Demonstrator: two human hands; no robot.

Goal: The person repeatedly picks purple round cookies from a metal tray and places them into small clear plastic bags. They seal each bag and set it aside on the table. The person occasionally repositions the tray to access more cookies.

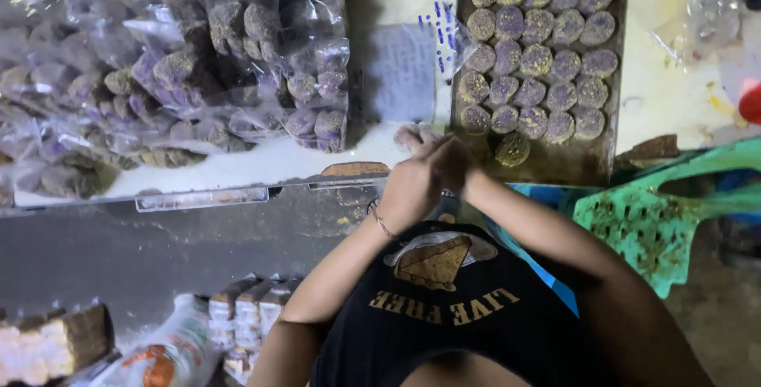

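My left hand [412,185] and my right hand [450,161] are pressed together at the table's front edge, just below a dark baking tray [604,167]. Whether they hold something between them is hidden. The tray carries rows of round purple cookies [537,58] with crumb coating; one cookie [512,148] lies apart at the near end, right by my right hand. A clear plastic bag [406,70] lies flat on the table left of the tray, close above my hands. A thin bracelet [382,221] circles my left wrist.
A big heap of clear bags packed with purple cookies [182,78] fills the left of the white table [261,167]. A green plastic chair [658,221] stands at the right. Below left are stacked packets [250,308] and a printed bag [162,355].
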